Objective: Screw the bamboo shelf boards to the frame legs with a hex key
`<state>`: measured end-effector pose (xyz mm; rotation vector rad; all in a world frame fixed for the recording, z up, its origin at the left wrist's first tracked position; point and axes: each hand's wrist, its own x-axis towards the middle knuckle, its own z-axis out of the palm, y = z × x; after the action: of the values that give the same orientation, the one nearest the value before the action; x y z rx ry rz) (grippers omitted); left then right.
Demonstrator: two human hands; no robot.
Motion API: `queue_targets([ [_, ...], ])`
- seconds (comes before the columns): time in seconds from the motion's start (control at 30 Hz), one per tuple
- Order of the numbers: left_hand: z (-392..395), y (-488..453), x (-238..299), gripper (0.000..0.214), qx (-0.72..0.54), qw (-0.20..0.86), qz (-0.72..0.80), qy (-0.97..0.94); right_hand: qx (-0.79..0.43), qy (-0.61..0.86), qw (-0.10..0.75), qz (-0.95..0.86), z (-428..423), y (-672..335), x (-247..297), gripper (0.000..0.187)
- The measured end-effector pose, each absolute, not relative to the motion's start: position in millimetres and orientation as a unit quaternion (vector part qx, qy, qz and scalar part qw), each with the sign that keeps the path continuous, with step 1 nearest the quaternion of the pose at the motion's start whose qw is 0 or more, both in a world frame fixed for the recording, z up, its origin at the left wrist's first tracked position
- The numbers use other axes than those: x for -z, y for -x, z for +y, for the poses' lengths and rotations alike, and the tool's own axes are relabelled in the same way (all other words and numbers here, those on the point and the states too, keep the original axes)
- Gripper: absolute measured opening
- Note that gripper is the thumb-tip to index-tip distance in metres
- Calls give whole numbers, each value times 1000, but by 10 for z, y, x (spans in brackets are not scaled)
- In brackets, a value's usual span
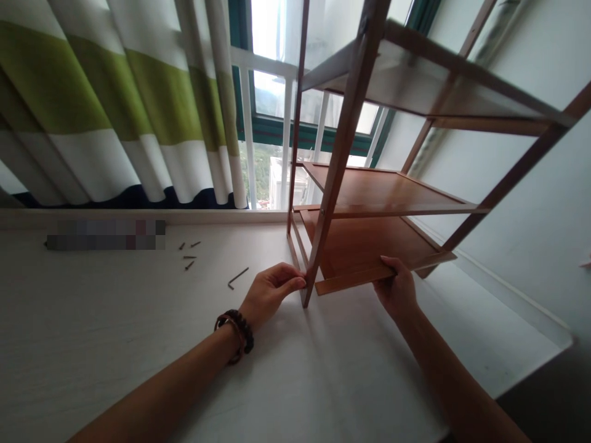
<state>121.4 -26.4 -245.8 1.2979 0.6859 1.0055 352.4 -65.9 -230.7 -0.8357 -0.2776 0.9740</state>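
Observation:
A brown wooden shelf rack [344,132] stands on the white surface, with several boards between its posts. My right hand [397,289] grips the front edge of the lowest shelf board [355,277], thumb on top and fingers beneath. This board's near left corner sits slightly apart from the front post [318,258]. At the outer side of that post, near its foot, my left hand [274,292] is closed in a pinch. Whatever its fingertips hold is too small or hidden to make out. Left of that hand lie a hex key [237,278] and several screws [189,256].
A blurred-out flat item [106,235] lies at the back left of the white surface [138,344]. Behind hang striped curtains [115,104], beside a window with white railings [286,129]. A white wall [530,160] borders the right, where the surface's edge drops away.

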Motion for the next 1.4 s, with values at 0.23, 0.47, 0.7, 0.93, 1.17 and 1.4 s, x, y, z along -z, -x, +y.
queue_targets([
  [0.23,-242,-1208,2476,24,-421,656,268,-567,-474,377,784,-138,-584,-3467,2259,12],
  [0.47,-234,-1208,2479,22,-423,649,271,-572,-472,379,786,-127,-577,-3522,2345,10],
  [0.7,-245,-1200,2486,22,-423,647,278,-570,-456,389,790,-132,-559,-3542,2369,12],
  [0.93,-271,-1177,2445,25,-406,644,281,-585,-460,382,794,-111,-545,-3501,2350,10],
  [1.17,-252,-1204,2486,22,-420,624,290,-592,-463,372,797,-114,-542,-3495,2360,13],
  [1.4,-138,-1259,2594,20,-464,631,274,-557,-469,360,797,-123,-453,-3476,2376,12],
])
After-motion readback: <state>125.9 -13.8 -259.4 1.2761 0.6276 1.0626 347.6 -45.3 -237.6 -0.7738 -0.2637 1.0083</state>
